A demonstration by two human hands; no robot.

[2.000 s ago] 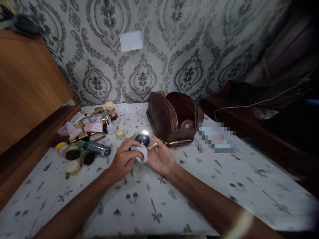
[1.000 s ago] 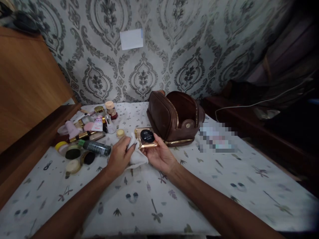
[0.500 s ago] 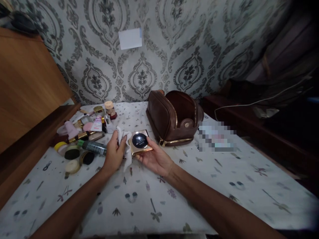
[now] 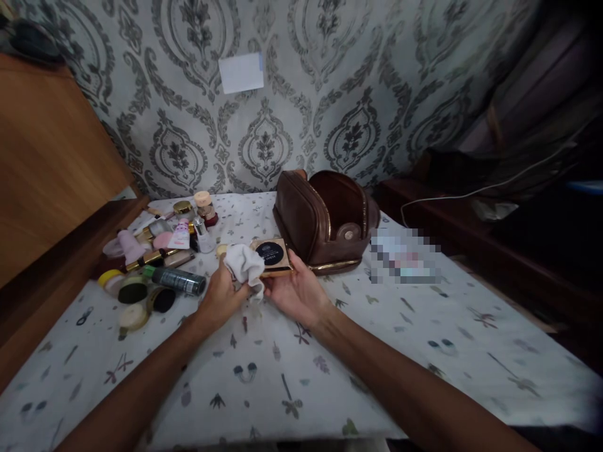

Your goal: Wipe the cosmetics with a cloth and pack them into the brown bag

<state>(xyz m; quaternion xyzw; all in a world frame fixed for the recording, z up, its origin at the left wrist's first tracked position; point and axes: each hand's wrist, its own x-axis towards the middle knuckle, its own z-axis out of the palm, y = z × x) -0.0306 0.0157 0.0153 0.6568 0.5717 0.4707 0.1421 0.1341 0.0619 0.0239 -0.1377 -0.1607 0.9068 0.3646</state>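
My right hand (image 4: pixel 301 292) grips a square gold compact (image 4: pixel 277 252) with a round black label by its right and lower edges. A crumpled white cloth (image 4: pixel 245 262) is bunched in my left hand (image 4: pixel 223 292), and it lies against the compact's left side. Both hands are close together above the table, just in front of a brown cosmetic bag (image 4: pixel 301 216). The bag stands unzipped, with its dark inside showing. Left of my left hand lies a dark green bottle (image 4: pixel 176 280).
Jars, tubes and other cosmetics (image 4: pixel 179 235) crowd the left of the patterned tablecloth (image 4: pixel 264 408). A blurred-out item (image 4: pixel 405 254) lies right of the bag. A wooden panel (image 4: pixel 56 132) borders the left side; a white cable (image 4: pixel 461 196) runs at the right.
The compact has tilted and risen slightly in my right hand. My left hand has brought the cloth over to the compact's left edge. The view has shifted a little.
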